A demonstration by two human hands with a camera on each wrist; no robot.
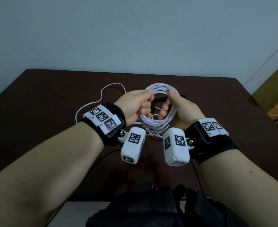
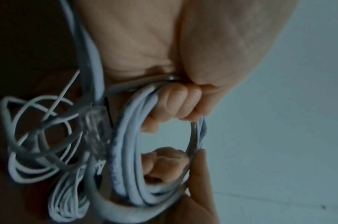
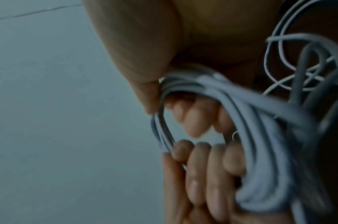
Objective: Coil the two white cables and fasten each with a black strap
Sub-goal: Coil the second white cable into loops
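Above the dark table (image 1: 36, 95), left hand (image 1: 135, 104) and right hand (image 1: 182, 107) grip opposite sides of the coiled white cable (image 1: 161, 123), likely keeping loops together before strapping; thinner white cable (image 1: 100, 99) lies far-left. Left wrist: fingers (image 2: 176, 103) curl round bundled strands. Right wrist: thumb (image 3: 145, 63) and fingers pinch the loops.

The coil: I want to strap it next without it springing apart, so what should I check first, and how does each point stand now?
1. Left hand grips the coil: ok.
2. Right hand grips its other side: ok.
3. Loops bundled together: ok.
4. Coil's end tucked in: not ok, its plug hangs loose.
5. Strap within reach on the table: ok, behind the coil.
6. Second strap: cannot tell.
7. Thin cable coiled: not ok, it trails loose.
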